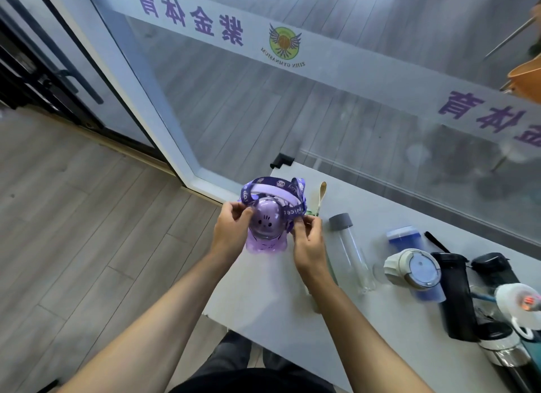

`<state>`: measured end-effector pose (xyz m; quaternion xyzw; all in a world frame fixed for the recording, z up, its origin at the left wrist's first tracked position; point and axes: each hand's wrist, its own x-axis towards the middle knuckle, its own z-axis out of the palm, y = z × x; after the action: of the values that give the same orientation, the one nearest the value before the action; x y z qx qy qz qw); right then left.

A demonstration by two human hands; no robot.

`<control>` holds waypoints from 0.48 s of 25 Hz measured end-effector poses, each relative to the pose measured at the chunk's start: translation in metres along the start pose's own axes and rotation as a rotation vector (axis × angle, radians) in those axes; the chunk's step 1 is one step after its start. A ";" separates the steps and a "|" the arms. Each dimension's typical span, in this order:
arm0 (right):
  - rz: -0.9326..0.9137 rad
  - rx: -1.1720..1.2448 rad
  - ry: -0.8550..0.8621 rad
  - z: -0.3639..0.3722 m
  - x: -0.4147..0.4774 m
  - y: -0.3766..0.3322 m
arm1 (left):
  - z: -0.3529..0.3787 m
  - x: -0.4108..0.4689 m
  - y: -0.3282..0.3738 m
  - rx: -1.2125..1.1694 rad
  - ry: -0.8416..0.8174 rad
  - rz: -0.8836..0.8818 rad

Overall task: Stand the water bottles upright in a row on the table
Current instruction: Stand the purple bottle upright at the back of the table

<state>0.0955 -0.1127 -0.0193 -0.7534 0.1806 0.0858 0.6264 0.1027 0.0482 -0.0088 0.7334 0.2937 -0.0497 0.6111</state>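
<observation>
My left hand [231,227] and right hand [308,242] reach forward with arms extended, fingers pinched on the printed purple lanyard strap [263,188] of the translucent purple domed-lid water bottle [265,230]. That bottle stands upright between my hands, at the left end of the pale grey table [278,305]. Just right of my right hand stands a clear glass bottle with a grey cap [349,252]. Further right crowd a blue tumbler with a cream lid [415,268], two tall black bottles [456,293] and a white-lidded one [518,305]. Beyond the table runs a glass wall [322,114].
</observation>
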 end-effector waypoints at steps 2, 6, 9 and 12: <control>-0.007 -0.017 -0.014 0.003 0.002 0.006 | -0.003 0.003 -0.004 -0.006 0.023 -0.014; 0.010 -0.116 -0.020 0.005 0.010 -0.002 | -0.005 0.009 -0.001 0.056 0.101 0.020; 0.117 -0.168 0.027 0.005 0.023 -0.015 | -0.004 0.018 0.005 0.133 0.170 0.024; 0.008 -0.192 0.157 0.006 0.028 -0.020 | 0.000 0.029 0.007 0.169 0.210 -0.019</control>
<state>0.1294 -0.1080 -0.0119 -0.8136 0.2231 0.0460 0.5350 0.1297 0.0587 -0.0151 0.7805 0.3577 -0.0031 0.5127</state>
